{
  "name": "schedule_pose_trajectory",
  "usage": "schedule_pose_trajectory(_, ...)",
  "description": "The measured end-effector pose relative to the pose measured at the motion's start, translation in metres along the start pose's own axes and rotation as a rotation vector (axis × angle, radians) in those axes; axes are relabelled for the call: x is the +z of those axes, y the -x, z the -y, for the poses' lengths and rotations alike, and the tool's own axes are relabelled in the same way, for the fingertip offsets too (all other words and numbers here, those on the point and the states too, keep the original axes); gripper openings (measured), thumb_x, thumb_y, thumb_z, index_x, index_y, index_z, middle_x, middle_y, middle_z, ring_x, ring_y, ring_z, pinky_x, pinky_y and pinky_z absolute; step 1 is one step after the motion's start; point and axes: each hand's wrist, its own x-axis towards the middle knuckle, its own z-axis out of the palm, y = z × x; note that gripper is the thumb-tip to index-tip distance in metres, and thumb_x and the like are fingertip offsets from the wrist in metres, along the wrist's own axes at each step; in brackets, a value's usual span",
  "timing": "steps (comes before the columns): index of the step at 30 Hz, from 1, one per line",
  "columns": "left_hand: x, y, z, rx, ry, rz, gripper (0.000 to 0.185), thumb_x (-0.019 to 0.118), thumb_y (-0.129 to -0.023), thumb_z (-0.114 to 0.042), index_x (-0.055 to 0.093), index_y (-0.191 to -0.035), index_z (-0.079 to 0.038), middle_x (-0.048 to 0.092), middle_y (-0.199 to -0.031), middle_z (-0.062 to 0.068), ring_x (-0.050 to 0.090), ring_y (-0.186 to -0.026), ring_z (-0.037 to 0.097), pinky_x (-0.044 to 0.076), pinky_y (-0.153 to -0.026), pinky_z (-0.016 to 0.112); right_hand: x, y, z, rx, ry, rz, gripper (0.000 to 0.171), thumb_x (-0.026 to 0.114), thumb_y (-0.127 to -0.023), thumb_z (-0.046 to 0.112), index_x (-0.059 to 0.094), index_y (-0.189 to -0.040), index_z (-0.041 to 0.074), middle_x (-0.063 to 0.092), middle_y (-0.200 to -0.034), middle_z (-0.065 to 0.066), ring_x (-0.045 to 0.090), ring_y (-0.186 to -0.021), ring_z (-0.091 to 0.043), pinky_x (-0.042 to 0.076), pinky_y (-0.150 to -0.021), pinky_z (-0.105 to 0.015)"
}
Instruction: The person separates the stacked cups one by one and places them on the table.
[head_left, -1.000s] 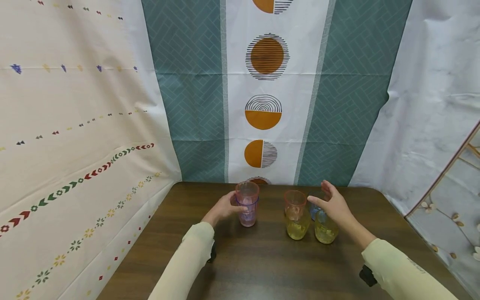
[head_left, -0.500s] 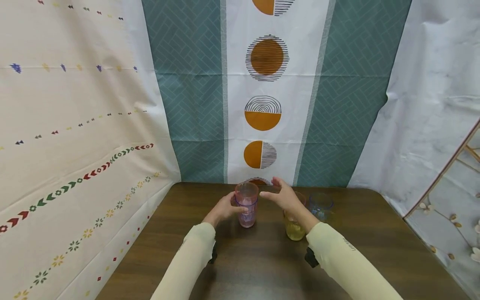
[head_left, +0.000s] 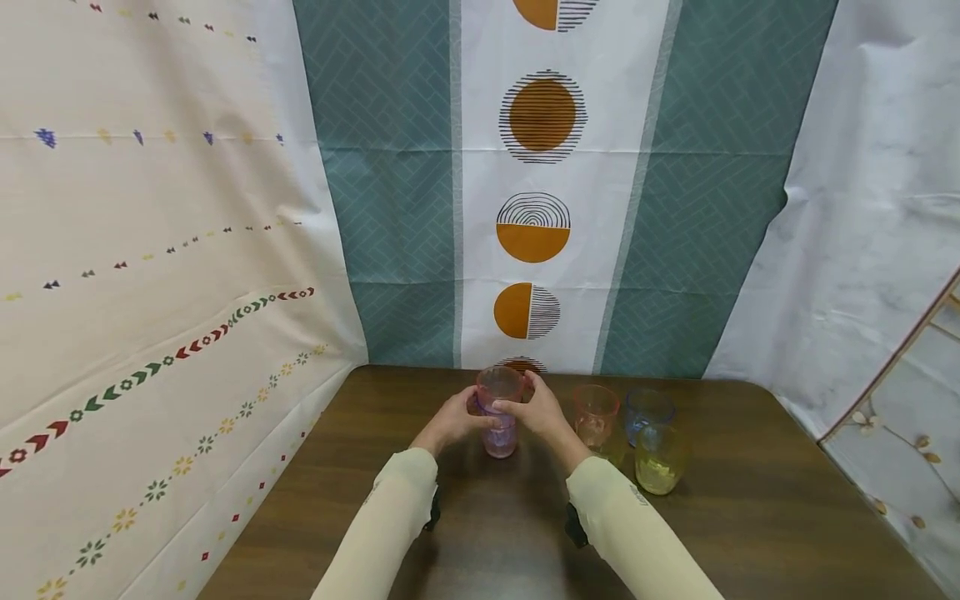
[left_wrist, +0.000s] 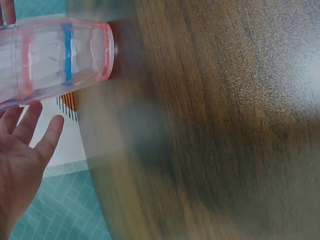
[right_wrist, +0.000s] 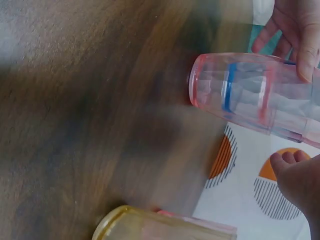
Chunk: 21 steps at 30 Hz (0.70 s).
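Note:
A stack of clear pink cups [head_left: 499,421] with a blue band inside stands upright on the dark wooden table [head_left: 487,533], near its back edge. My left hand [head_left: 468,418] grips the stack from the left. My right hand [head_left: 523,406] holds its upper part from the right, thumb on the near side. In the left wrist view the stack [left_wrist: 60,55] lies between my thumb and fingers [left_wrist: 35,130]. In the right wrist view my thumb [right_wrist: 306,50] presses on the stack [right_wrist: 240,92].
To the right of the stack stand a pink cup [head_left: 596,412], a blue cup [head_left: 649,410] and a yellow cup [head_left: 662,460]; another yellow cup [head_left: 613,452] is half hidden behind my right arm. Patterned cloths hang behind and at both sides.
My right hand has swung left from the cups on the right and taken hold of the pink stack. The left hand has kept its grip.

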Motion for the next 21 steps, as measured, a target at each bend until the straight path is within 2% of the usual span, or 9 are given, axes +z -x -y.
schedule_pose_trajectory(6,-0.0006,-0.0002,0.0046,0.011,0.014,0.0,0.078,0.08,-0.084,-0.038,0.044,-0.146,-0.009,0.056,-0.138,0.012,0.053,-0.127,0.032,0.042,-0.106,0.051,0.0061,-0.0013,0.0012,-0.007,0.019,-0.013,0.09,0.081,-0.084,0.034,0.032,-0.152,0.001,0.041,-0.151,-0.022,0.039,-0.138,-0.04,0.036,-0.109,-0.054)
schedule_pose_trajectory(12,-0.0002,0.0,0.0027,-0.005,0.013,-0.006,0.08,0.08,-0.083,-0.038,0.043,-0.147,-0.008,0.055,-0.141,0.014,0.051,-0.129,0.034,0.041,-0.106,0.052,0.0055,-0.0022,0.0002,-0.032,0.055,-0.02,0.081,0.079,-0.085,0.036,0.041,-0.148,0.003,0.051,-0.144,-0.018,0.048,-0.13,-0.038,0.043,-0.104,-0.053)
schedule_pose_trajectory(21,-0.0001,0.002,0.0023,-0.023,-0.024,-0.008,0.081,0.08,-0.083,-0.039,0.042,-0.148,-0.01,0.052,-0.144,0.013,0.049,-0.132,0.033,0.04,-0.107,0.052,0.0061,-0.0026,0.0047,-0.002,0.051,-0.056,0.08,0.079,-0.085,0.039,0.044,-0.146,0.003,0.055,-0.139,-0.015,0.052,-0.127,-0.035,0.044,-0.104,-0.05)
